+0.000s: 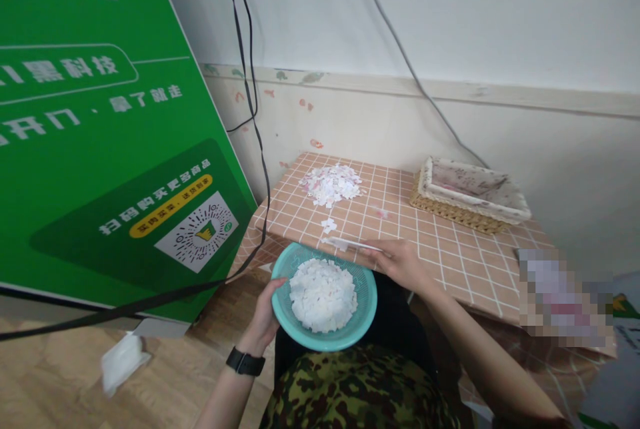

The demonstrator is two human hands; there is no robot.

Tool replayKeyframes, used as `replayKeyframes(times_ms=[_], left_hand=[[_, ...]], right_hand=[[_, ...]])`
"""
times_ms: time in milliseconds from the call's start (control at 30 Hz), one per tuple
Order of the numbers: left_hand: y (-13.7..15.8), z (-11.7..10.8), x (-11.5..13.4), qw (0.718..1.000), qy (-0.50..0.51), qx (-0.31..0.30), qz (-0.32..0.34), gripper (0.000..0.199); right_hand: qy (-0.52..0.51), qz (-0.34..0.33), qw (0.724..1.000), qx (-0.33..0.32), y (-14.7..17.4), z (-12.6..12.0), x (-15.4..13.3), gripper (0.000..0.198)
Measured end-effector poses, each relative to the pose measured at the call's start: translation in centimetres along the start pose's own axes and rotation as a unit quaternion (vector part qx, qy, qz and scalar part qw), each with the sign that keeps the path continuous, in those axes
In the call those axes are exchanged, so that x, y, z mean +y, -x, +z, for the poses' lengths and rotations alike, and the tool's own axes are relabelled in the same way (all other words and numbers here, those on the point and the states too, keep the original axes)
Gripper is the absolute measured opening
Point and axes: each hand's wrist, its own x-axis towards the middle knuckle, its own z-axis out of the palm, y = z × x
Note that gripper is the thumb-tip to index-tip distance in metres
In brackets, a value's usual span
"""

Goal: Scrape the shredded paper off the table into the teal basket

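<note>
1. LH [265, 316]: clasps L rim of teal colander [365, 306], thumb over edge; white paper bits [324, 296] heaped inside, just R of LH.
2. RH [397, 262]: pinches flat white strip [357, 246], tip pointing L, nr table edge, above colander's far rim; contact w/ cloth: can't tell.
3. Step (judged): scraping bits off edge into colander, part done. Next move seems to call for strip set flat beyond the loose bits, LH holding rim close under edge.
4. Surface: brown checked tablecloth [395, 196] under & beyond RH. Small cluster [329, 225] just past strip tip; larger scrap pile [331, 184] farther, L of RH. Lined wicker basket [455, 216] beyond RH, to R; pixelated item [560, 299] well R of RH, unidentifiable.
5. Room: plastic bag [123, 361] on wood-look floor [225, 362], L of LH; green panel [165, 116] & black cords [260, 142] beyond LH; pale wall [500, 16] w/ grey cable [405, 59] beyond both hands.
</note>
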Motion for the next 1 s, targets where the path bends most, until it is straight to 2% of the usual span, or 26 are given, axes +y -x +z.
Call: replayKeyframes(times_ms=[100, 233, 300, 467, 600, 733, 900, 1000], left_hand=[[-0.2, -0.2, 0.2, 1.0, -0.003, -0.004, 0.003, 0.013], [-0.2, -0.3, 0.6, 1.0, -0.01, -0.014, -0.01, 0.018], [-0.2, -0.4, 0.7, 1.0, -0.012, -0.012, -0.01, 0.018], [-0.5, -0.9, 1.0, 1.0, -0.011, 0.0, -0.005, 0.017], [-0.7, -1.4, 1.1, 1.0, -0.008, 0.0, 0.003, 0.021], [-0.5, -1.4, 1.3, 1.0, -0.004, -0.005, 0.012, 0.02], [-0.2, -1.2, 1.5, 1.0, 0.0, -0.003, -0.007, 0.022], [-0.2, -1.1, 1.6, 1.0, -0.002, 0.007, -0.008, 0.02]], right_hand=[[-0.028, 0.003, 0.999, -0.016, 0.0, 0.5, -0.7, 0.026], [0.011, 0.039, 0.996, 0.079, -1.2, 0.4, 0.7, 0.026], [0.035, 0.049, 0.993, 0.103, -2.1, 0.3, 1.5, 0.027], [0.026, 0.033, 0.998, 0.039, -3.3, -0.3, 1.9, 0.029], [0.01, 0.036, 0.998, 0.04, -3.4, -0.6, 1.3, 0.029], [-0.019, 0.045, 0.999, -0.002, -3.3, -0.1, 0.9, 0.03], [-0.03, 0.056, 0.998, 0.026, -2.5, 0.4, 0.1, 0.03], [-0.054, 0.047, 0.997, -0.014, -2.1, 0.4, -0.5, 0.03]])
